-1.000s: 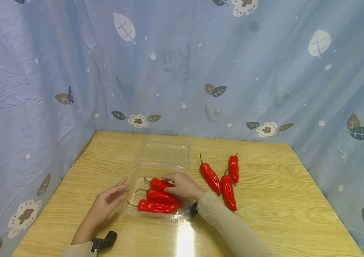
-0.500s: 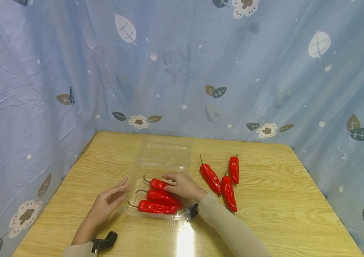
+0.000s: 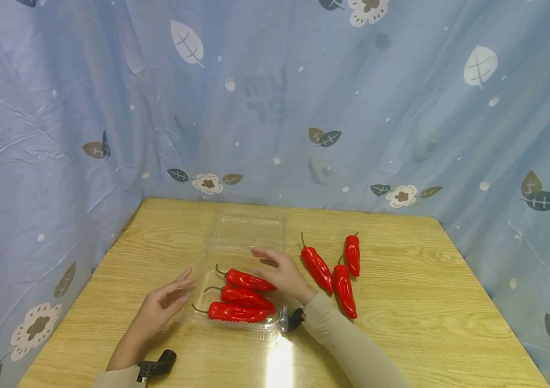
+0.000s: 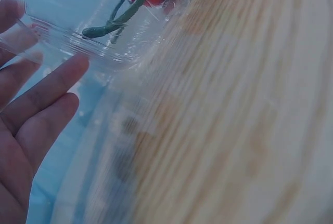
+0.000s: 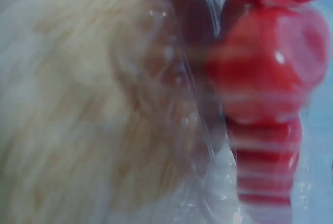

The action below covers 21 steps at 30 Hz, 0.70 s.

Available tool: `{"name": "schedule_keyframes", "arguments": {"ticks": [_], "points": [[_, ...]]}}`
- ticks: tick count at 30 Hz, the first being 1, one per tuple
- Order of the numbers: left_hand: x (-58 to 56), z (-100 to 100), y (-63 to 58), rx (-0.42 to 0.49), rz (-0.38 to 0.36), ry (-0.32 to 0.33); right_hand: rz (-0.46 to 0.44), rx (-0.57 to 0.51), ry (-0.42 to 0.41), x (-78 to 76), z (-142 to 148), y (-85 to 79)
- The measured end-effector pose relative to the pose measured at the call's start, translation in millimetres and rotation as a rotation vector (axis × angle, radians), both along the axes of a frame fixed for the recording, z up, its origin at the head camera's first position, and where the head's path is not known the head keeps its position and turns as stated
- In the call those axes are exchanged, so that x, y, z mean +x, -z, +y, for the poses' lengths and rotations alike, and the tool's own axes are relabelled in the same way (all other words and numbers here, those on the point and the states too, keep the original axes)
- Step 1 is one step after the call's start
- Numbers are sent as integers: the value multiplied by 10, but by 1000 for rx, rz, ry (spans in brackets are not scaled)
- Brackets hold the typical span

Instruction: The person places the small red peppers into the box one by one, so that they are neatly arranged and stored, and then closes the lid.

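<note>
Inside a clear plastic clamshell box (image 3: 199, 269) lie three red peppers, stems to the left: a back pepper (image 3: 243, 279), a middle pepper (image 3: 243, 297) and a front pepper (image 3: 238, 312). My right hand (image 3: 282, 276) hovers by the right end of the back pepper, fingers loosely bent, holding nothing. At the box's left edge is my left hand (image 3: 160, 306), its fingers extended. The left wrist view shows those fingers (image 4: 57, 86) against or close to the clear wall, near green stems (image 4: 125, 18). Blurred peppers (image 5: 265, 63) fill the right wrist view's right side; no hand shows there.
The box's lid (image 3: 251, 231) lies open toward the back. Three more red peppers rest on the wooden table (image 3: 411, 291) to the right: a left one (image 3: 317, 269), a front one (image 3: 345, 291) and a rear one (image 3: 352, 256). A patterned curtain (image 3: 275, 108) hangs behind.
My right hand has let go of the back pepper and shifted slightly up and right, uncovering its right end. The left hand has stayed in place.
</note>
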State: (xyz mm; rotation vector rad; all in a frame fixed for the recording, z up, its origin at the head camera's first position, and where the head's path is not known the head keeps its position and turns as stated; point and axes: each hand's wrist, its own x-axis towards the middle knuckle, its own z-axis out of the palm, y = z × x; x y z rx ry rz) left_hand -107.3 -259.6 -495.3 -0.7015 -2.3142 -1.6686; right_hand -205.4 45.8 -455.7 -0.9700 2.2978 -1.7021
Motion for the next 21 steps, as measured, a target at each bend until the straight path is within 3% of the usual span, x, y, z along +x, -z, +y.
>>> {"name": "schedule_keyframes", "arguments": {"ticks": [8, 14, 21], "points": [[-9, -14, 26, -20, -17, -12, 14, -17, 28, 126, 159, -303], [-12, -15, 35, -20, -13, -13, 40, -45, 103, 115, 328, -397], [7, 1, -3, -20, 2, -20, -2, -14, 202, 107, 564, -468]]}}
